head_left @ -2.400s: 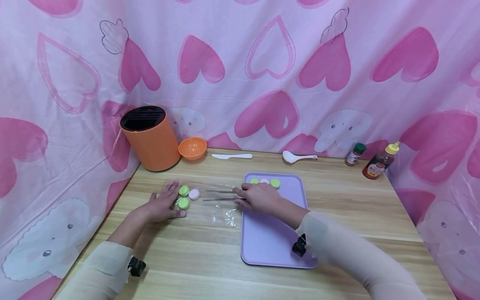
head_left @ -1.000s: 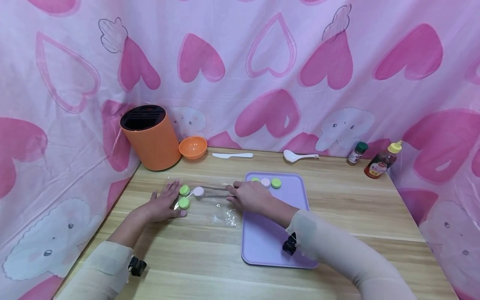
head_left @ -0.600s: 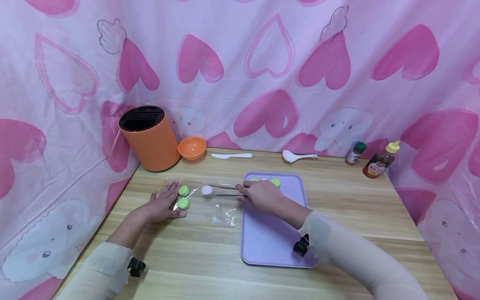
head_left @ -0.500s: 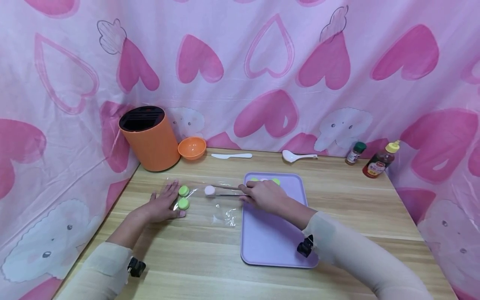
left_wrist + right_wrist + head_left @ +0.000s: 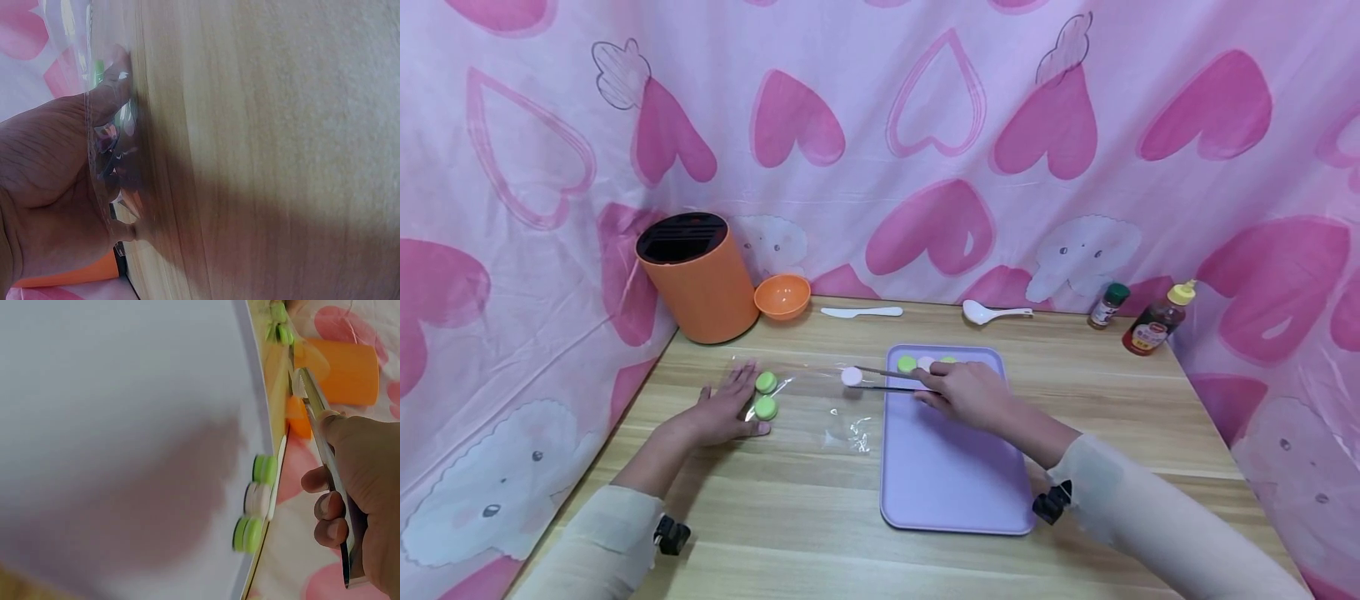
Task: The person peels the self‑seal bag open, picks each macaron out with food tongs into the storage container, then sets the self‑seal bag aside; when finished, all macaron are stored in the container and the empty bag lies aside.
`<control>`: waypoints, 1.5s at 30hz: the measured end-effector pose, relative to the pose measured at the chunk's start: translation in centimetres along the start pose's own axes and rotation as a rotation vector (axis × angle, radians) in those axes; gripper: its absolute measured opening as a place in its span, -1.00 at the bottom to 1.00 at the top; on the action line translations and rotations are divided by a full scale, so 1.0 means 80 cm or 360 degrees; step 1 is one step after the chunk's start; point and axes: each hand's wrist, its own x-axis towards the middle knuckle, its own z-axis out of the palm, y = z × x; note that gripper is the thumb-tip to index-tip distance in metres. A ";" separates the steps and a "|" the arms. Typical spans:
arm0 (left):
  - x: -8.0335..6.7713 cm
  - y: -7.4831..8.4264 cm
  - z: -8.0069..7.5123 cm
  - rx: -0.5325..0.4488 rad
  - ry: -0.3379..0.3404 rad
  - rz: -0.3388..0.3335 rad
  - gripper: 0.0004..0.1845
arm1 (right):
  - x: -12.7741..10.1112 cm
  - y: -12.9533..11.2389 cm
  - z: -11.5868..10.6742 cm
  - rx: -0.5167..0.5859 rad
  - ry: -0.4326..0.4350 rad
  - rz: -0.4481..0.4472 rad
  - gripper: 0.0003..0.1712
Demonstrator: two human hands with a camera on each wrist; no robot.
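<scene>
My right hand [image 5: 970,396] grips a pair of metal tongs [image 5: 329,459], their tips around a pale pink macaron [image 5: 852,377]. The macaron is held above the right part of a clear plastic sheet or bag [image 5: 812,429], left of the purple tray [image 5: 955,492]. My left hand [image 5: 726,408] lies with fingers spread at the left end of the plastic, pressing it on the table. Beside its fingers are two green macarons [image 5: 766,382]. Along the tray's far edge sits a row of a green macaron [image 5: 907,364], a pink one and another green one, partly behind my right hand.
An orange knife block [image 5: 700,287] and an orange bowl [image 5: 783,298] stand at the back left. A white knife [image 5: 861,312] and a white spoon [image 5: 992,313] lie along the back edge. A green-capped jar [image 5: 1107,307] and a yellow-capped sauce bottle [image 5: 1157,321] stand back right.
The tongs have closed on the pink macaron beside the green ones and carried it right, toward the tray. My left hand has stayed in place.
</scene>
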 end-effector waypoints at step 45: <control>-0.001 0.003 -0.001 -0.0006 -0.0026 -0.0037 0.29 | -0.091 0.045 -0.001 0.0008 -0.0228 0.0307 -0.53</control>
